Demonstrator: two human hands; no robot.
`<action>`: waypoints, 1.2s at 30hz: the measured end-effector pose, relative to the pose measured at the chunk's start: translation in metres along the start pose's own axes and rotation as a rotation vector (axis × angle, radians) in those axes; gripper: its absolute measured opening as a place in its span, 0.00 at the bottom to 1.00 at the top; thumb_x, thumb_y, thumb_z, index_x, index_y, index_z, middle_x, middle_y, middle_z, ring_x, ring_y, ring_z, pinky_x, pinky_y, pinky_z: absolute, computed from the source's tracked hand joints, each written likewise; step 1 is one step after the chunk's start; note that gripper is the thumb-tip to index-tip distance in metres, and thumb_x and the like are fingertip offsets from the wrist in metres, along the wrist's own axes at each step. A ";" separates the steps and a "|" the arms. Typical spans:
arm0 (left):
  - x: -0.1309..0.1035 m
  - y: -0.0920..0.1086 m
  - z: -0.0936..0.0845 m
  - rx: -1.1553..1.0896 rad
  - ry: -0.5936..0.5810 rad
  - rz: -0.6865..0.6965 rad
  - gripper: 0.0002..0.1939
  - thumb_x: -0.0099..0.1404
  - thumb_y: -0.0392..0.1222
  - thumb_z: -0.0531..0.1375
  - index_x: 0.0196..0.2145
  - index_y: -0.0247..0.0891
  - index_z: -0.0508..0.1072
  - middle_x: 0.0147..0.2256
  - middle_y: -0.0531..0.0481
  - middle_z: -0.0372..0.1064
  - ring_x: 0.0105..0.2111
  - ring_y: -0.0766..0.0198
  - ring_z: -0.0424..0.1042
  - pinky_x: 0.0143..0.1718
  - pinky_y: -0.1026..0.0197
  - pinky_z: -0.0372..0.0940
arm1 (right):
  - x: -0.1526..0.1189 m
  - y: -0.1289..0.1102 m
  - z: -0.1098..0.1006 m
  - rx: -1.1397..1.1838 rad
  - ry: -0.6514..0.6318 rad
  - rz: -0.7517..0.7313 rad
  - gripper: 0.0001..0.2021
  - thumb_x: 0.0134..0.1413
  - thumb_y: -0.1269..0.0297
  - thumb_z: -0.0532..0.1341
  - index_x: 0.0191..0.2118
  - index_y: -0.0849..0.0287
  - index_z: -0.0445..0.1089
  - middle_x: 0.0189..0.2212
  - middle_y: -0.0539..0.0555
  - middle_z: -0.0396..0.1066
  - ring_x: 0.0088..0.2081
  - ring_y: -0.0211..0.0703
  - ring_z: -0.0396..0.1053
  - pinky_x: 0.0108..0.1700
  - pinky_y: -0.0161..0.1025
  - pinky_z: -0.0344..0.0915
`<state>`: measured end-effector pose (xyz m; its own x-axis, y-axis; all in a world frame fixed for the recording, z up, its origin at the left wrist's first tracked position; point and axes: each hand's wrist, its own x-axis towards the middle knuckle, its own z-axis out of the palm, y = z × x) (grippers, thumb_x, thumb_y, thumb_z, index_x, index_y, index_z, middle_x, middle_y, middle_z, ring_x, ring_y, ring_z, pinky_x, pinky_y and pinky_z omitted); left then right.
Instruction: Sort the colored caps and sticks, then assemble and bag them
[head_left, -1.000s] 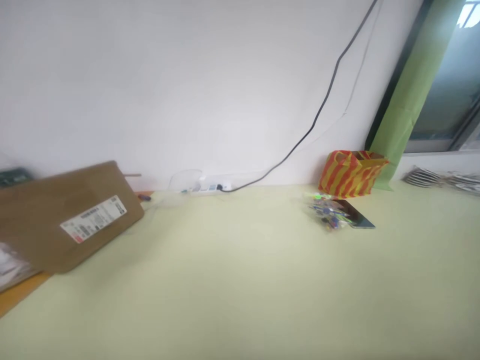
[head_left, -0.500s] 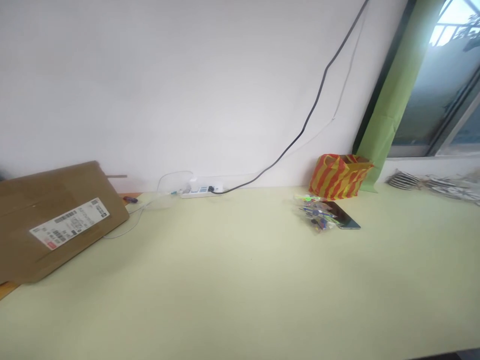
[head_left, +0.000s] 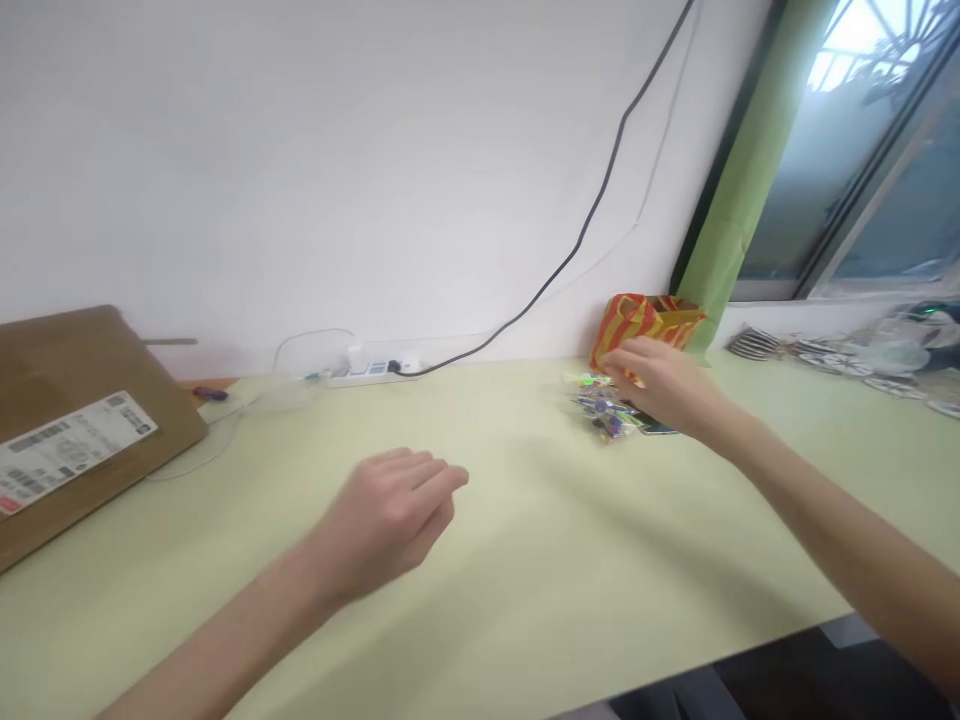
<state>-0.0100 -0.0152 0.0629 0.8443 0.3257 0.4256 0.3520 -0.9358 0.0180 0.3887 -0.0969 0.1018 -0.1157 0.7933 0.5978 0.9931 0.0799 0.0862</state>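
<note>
Sitting at the far left of the pale green worktop (head_left: pixel 495 560), a labelled cardboard box (head_left: pixel 67 420) comes first, then a white power strip (head_left: pixel 364 375) by the wall. The left hand (head_left: pixel 394 512) hovers loosely clenched. Clear packets of small colourful pieces (head_left: pixel 602 406) lie just before a striped bag (head_left: pixel 621 318); the right hand (head_left: pixel 660 382) reaches over them, fingers bent, its grip impossible to tell.

Single head-worn view; looks forward, down across pale-green tabletop (head_left: pixel 495 420) toward white wall (head_left: pixel 315 180).
</note>
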 end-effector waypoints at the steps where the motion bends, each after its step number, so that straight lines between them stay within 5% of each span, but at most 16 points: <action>1: 0.006 -0.003 0.013 0.027 -0.017 0.054 0.17 0.75 0.37 0.46 0.37 0.41 0.74 0.26 0.50 0.70 0.26 0.63 0.69 0.33 0.57 0.66 | 0.015 0.011 0.021 0.043 -0.137 0.081 0.13 0.65 0.66 0.58 0.51 0.56 0.76 0.49 0.62 0.76 0.50 0.55 0.72 0.52 0.49 0.68; 4: 0.017 -0.020 0.055 0.056 -0.084 0.142 0.16 0.72 0.34 0.45 0.31 0.40 0.69 0.23 0.50 0.69 0.22 0.61 0.68 0.28 0.58 0.60 | 0.046 0.047 0.077 0.123 -0.307 0.239 0.25 0.60 0.68 0.62 0.63 0.61 0.68 0.61 0.66 0.68 0.60 0.57 0.66 0.62 0.50 0.61; 8: 0.006 -0.042 0.086 -0.058 -0.096 -0.017 0.14 0.72 0.37 0.47 0.35 0.41 0.70 0.27 0.50 0.74 0.27 0.60 0.74 0.30 0.61 0.61 | 0.049 0.082 0.122 0.177 -0.419 0.312 0.26 0.59 0.62 0.65 0.63 0.61 0.69 0.59 0.62 0.71 0.58 0.53 0.70 0.59 0.42 0.64; 12: -0.003 -0.043 0.084 -0.112 -0.126 -0.133 0.16 0.72 0.38 0.46 0.39 0.41 0.73 0.31 0.50 0.77 0.29 0.60 0.76 0.32 0.61 0.62 | 0.042 0.089 0.138 0.217 -0.428 0.357 0.20 0.61 0.62 0.63 0.57 0.62 0.74 0.57 0.62 0.74 0.57 0.52 0.71 0.59 0.40 0.64; 17: 0.004 -0.033 0.081 -0.090 -0.182 -0.124 0.16 0.72 0.36 0.46 0.41 0.41 0.73 0.32 0.49 0.77 0.30 0.58 0.77 0.32 0.60 0.61 | 0.053 0.082 0.125 0.245 -0.267 0.403 0.18 0.59 0.64 0.64 0.53 0.64 0.76 0.53 0.65 0.75 0.55 0.55 0.71 0.59 0.43 0.63; 20: 0.004 -0.030 0.080 -0.097 -0.192 -0.151 0.17 0.73 0.36 0.45 0.43 0.41 0.73 0.34 0.49 0.78 0.32 0.59 0.77 0.34 0.59 0.63 | 0.064 0.064 0.108 0.295 -0.103 0.425 0.20 0.62 0.60 0.62 0.55 0.65 0.74 0.54 0.67 0.72 0.55 0.57 0.70 0.60 0.47 0.62; 23: 0.003 -0.028 0.079 -0.122 -0.169 -0.170 0.18 0.74 0.36 0.44 0.50 0.40 0.72 0.42 0.47 0.78 0.40 0.57 0.78 0.40 0.57 0.66 | 0.061 0.022 0.100 0.411 0.007 0.398 0.23 0.68 0.55 0.55 0.60 0.65 0.69 0.55 0.67 0.71 0.54 0.54 0.70 0.58 0.47 0.65; 26: 0.005 -0.027 0.079 -0.110 -0.082 -0.186 0.21 0.76 0.41 0.46 0.62 0.40 0.63 0.51 0.43 0.73 0.49 0.54 0.74 0.47 0.53 0.68 | 0.037 -0.040 0.103 0.577 -0.035 0.302 0.22 0.69 0.50 0.54 0.58 0.61 0.70 0.48 0.60 0.76 0.44 0.48 0.75 0.48 0.43 0.72; 30: 0.006 -0.032 0.086 -0.073 -0.064 -0.242 0.26 0.74 0.46 0.51 0.67 0.40 0.57 0.58 0.38 0.67 0.58 0.48 0.68 0.56 0.47 0.64 | -0.004 -0.109 0.110 0.862 -0.133 0.027 0.16 0.66 0.53 0.61 0.54 0.53 0.73 0.50 0.59 0.71 0.50 0.49 0.73 0.55 0.47 0.70; 36: 0.002 -0.040 0.090 -0.181 -0.112 -0.353 0.39 0.68 0.35 0.50 0.74 0.38 0.40 0.61 0.36 0.64 0.60 0.47 0.65 0.59 0.44 0.62 | -0.027 -0.119 0.121 1.119 -0.114 0.321 0.17 0.66 0.51 0.59 0.54 0.52 0.68 0.51 0.58 0.67 0.49 0.48 0.72 0.51 0.46 0.70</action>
<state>0.0143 0.0353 -0.0184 0.7267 0.6342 0.2640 0.5595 -0.7694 0.3082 0.2766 -0.0549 -0.0209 0.0894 0.9187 0.3848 0.4471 0.3082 -0.8397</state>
